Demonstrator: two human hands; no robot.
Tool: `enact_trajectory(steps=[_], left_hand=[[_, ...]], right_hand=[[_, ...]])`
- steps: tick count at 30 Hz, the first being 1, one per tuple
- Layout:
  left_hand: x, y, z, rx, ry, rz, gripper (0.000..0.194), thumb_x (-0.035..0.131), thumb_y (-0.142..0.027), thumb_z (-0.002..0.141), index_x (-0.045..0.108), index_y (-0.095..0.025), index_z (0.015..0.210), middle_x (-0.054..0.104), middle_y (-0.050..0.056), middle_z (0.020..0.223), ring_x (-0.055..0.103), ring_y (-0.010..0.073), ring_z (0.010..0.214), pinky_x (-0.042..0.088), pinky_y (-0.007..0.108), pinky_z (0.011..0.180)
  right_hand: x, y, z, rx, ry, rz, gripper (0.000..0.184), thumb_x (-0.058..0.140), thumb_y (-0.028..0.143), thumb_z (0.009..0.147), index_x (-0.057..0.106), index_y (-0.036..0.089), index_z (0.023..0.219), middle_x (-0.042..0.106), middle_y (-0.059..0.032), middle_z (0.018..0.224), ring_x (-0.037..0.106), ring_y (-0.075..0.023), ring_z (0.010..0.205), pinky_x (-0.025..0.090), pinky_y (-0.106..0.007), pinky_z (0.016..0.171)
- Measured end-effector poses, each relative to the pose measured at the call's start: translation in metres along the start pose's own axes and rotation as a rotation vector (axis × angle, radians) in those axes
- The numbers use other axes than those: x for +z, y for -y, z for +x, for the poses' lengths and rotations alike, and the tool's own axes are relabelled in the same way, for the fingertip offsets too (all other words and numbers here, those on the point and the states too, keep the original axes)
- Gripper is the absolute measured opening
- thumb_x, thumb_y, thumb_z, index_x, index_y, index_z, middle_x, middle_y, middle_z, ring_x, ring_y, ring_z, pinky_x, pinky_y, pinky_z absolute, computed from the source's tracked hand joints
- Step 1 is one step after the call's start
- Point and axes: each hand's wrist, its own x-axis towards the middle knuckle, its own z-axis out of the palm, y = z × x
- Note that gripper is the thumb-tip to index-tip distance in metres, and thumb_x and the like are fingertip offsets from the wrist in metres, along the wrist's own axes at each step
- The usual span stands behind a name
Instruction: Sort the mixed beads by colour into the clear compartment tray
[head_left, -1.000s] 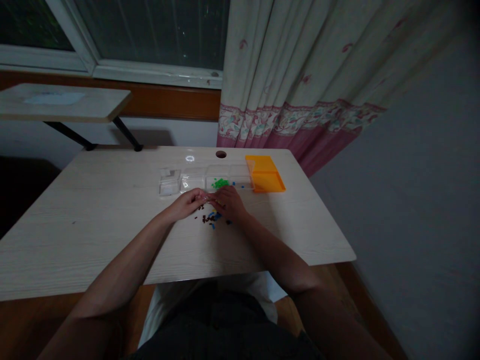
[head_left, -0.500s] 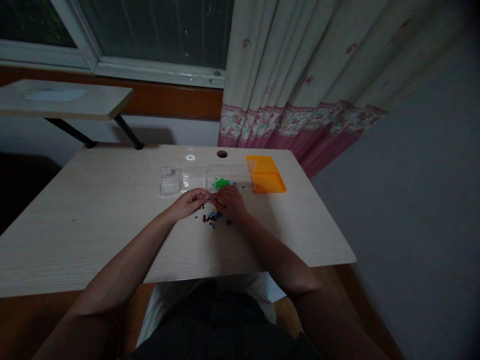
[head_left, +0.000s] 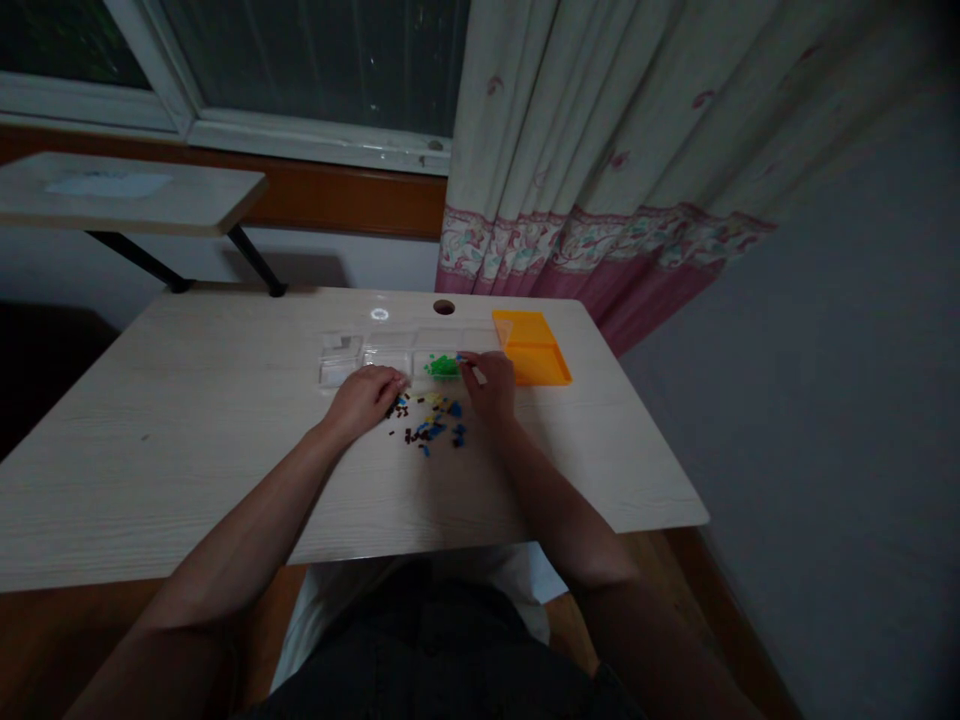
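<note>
My right hand (head_left: 493,388) is over the clear compartment tray (head_left: 388,342), beside a heap of small green pieces (head_left: 442,367) in one compartment. Its thumb and forefinger pinch a tiny blue piece (head_left: 460,358). My left hand (head_left: 365,398) rests at the tray's near edge, left of the loose pieces, with its fingers curled together. Whatever it may hold is hidden. Between my hands and nearer to me lie scattered small pieces on the table: brown pieces (head_left: 410,436), blue pieces (head_left: 433,430) and pale yellow pieces (head_left: 433,399).
An orange open box (head_left: 538,362) lies at the right end of the tray on the wooden table (head_left: 225,420). At the back left, a raised shelf (head_left: 202,200) stands on black legs. Curtains (head_left: 585,230) hang behind the table.
My hands were together over the loose pieces and have moved apart. The right went forward and right to the tray with a blue piece; the left drew back leftward, uncovering more pieces.
</note>
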Motion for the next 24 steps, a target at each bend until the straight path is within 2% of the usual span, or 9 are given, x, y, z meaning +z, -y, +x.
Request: enact_trajectory(steps=[4, 10, 13, 16, 24], left_hand=[[0.0, 0.002, 0.001, 0.049, 0.017, 0.105, 0.037, 0.038, -0.039, 0.101, 0.069, -0.018, 0.099, 0.072, 0.009, 0.099, 0.063, 0.0236, 0.096, 0.046, 0.039, 0.092], [-0.001, 0.003, 0.0, 0.03, -0.022, 0.12, 0.037, 0.039, -0.038, 0.1, 0.069, -0.018, 0.1, 0.072, 0.01, 0.101, 0.063, 0.0249, 0.096, 0.047, 0.04, 0.089], [-0.001, 0.005, 0.001, 0.013, -0.025, 0.128, 0.037, 0.038, -0.038, 0.1, 0.069, -0.018, 0.1, 0.072, 0.01, 0.101, 0.063, 0.025, 0.096, 0.047, 0.04, 0.089], [-0.002, 0.006, 0.001, 0.01, -0.027, 0.149, 0.036, 0.039, -0.037, 0.1, 0.069, -0.018, 0.101, 0.072, 0.01, 0.101, 0.063, 0.0249, 0.095, 0.047, 0.04, 0.089], [-0.005, 0.009, 0.001, 0.061, -0.006, 0.176, 0.028, 0.049, -0.036, 0.096, 0.072, -0.019, 0.094, 0.072, 0.007, 0.088, 0.062, 0.0226, 0.088, 0.045, 0.036, 0.083]], right_hand=[[-0.006, -0.019, 0.007, 0.174, -0.018, -0.106, 0.033, 0.048, 0.04, 0.098, 0.075, 0.021, 0.104, 0.074, -0.0075, 0.098, 0.061, -0.0218, 0.096, 0.042, -0.037, 0.093], [-0.005, -0.028, 0.006, 0.312, 0.142, -0.277, 0.026, 0.053, 0.032, 0.094, 0.077, 0.022, 0.1, 0.069, -0.0103, 0.111, 0.053, -0.0266, 0.108, 0.037, -0.041, 0.094], [-0.002, -0.027, 0.003, 0.317, 0.172, -0.304, 0.027, 0.05, 0.027, 0.095, 0.075, 0.021, 0.104, 0.066, -0.0112, 0.119, 0.05, -0.0272, 0.115, 0.036, -0.042, 0.096], [-0.001, -0.026, 0.003, 0.287, 0.147, -0.285, 0.03, 0.047, 0.027, 0.096, 0.074, 0.02, 0.108, 0.066, -0.0107, 0.121, 0.049, -0.0258, 0.117, 0.035, -0.042, 0.098], [-0.002, -0.032, 0.008, 0.173, -0.025, -0.142, 0.037, 0.039, 0.032, 0.101, 0.074, 0.02, 0.105, 0.071, -0.0097, 0.105, 0.057, -0.0227, 0.101, 0.04, -0.04, 0.095]])
